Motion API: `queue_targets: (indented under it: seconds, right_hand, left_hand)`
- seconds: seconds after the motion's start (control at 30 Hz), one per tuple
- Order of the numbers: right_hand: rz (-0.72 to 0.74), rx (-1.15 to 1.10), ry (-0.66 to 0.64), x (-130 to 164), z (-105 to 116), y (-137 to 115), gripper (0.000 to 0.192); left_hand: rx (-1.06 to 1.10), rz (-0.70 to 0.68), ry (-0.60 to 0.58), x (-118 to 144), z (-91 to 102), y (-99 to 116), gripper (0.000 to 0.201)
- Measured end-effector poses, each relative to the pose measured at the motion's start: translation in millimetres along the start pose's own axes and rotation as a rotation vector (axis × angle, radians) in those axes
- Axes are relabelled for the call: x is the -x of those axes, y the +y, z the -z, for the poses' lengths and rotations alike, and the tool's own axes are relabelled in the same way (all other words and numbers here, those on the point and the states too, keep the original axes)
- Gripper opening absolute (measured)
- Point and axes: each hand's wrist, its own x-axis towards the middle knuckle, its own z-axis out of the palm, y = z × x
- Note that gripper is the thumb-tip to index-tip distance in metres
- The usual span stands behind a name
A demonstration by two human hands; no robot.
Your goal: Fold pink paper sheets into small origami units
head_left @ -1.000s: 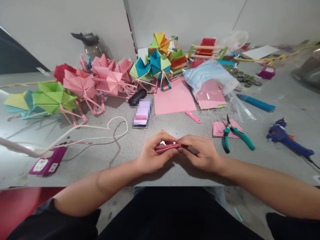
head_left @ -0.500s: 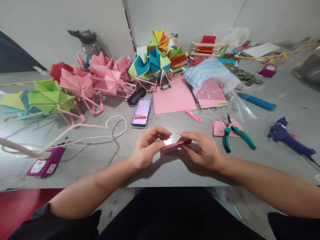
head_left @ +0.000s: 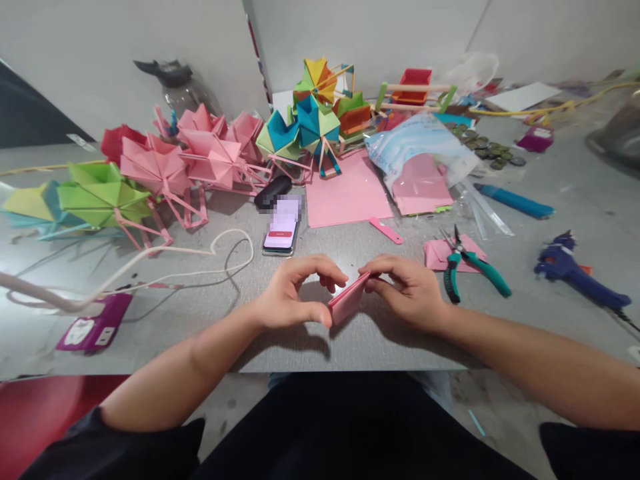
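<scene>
I'm seeing the grey table [head_left: 575,200] carrying finished paper models [head_left: 165,167] across the upper left of the frame, pliers [head_left: 473,267] parked at right. At lower centre, left hand [head_left: 293,300] and right hand [head_left: 407,293] are pinching opposite ends of the folded pink paper [head_left: 347,305], tilting it up off the surface, probably to work a crease.

Both forearms come in bare from the lower corners and converge toward the middle, dark sleeves pushed up near the elbows. The left hand [head_left: 293,300] lies at about 9 o'clock of the meeting point, its wrist straight, fingers arched high and curled over, thumb stretched out low toward 3 o'clock so that fingers and thumb form an open ring. The right hand [head_left: 407,293] sits at 3 o'clock, knuckles up, fingers bent and drawn together with the thumb in a pinch at their tips, which point toward 9 o'clock. The two sets of fingertips nearly meet.
</scene>
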Motion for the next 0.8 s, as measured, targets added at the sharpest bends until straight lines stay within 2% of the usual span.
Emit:
queue_targets:
  seconds: [0.2,0.4,0.6,0.8]
  right_hand:
    - [-0.058,-0.144,-0.055,-2,2,-3,0.015]
    - [-0.041,-0.176,-0.048,-3,2,-8,0.016]
    - [-0.017,-0.178,-0.035,-4,4,-6,0.016]
    - [0.062,-0.129,-0.034,-2,-2,-11,0.009]
  left_hand:
    - [-0.01,0.056,0.01,0,-0.8,-2,0.049]
    - [0.0,-0.053,-0.007,-1,0.2,1,0.058]
    - [-0.087,-0.065,0.047,0,-1.9,3,0.036]
    - [-0.276,-0.064,0.163,5,-16.3,7,0.015]
